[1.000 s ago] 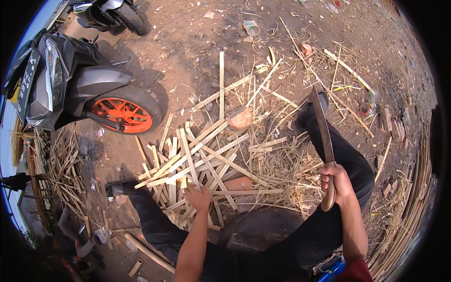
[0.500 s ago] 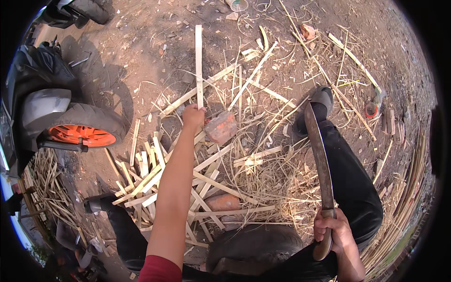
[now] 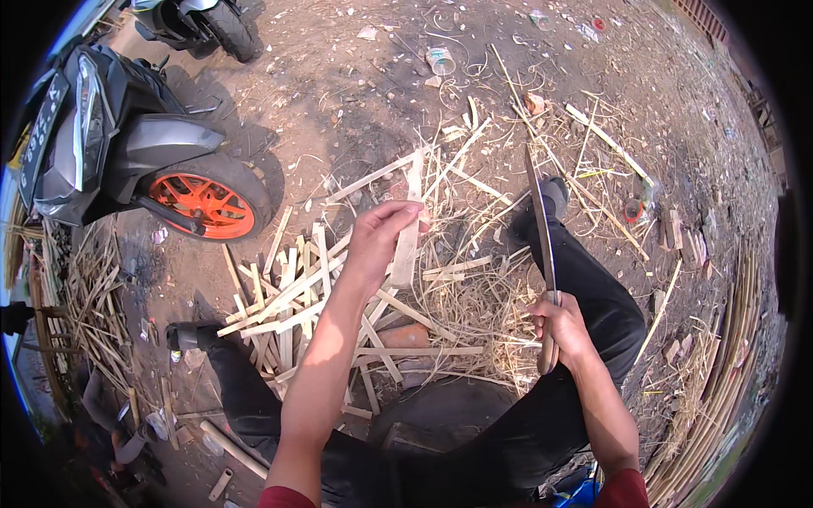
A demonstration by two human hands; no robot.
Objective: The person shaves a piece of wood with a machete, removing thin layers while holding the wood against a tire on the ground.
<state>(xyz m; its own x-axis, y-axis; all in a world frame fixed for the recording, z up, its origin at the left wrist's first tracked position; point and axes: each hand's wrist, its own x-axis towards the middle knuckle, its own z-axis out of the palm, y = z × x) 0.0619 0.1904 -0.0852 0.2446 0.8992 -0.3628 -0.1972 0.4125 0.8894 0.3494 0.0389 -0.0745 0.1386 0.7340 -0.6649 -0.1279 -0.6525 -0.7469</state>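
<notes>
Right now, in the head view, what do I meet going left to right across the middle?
Scooter's orange wheel → pile of split bamboo strips → left hand holding a bamboo strip → long blade in the right hand → bamboo poles at the far right.

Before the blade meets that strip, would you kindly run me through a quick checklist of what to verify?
1. Left hand has the bamboo strip firmly: ok, fingers wrapped round it, strip held upright.
2. Right hand has the long knife by its handle: ok, blade pointing up and away.
3. Blade apart from the strip and the left hand: ok, a clear gap shows between them.
4. Right leg out of the blade's path: not ok, it lies right under the knife.
5. Ground ahead free: not ok, split bamboo pile covers it.
6. Blade edge sharp: cannot tell.
</notes>
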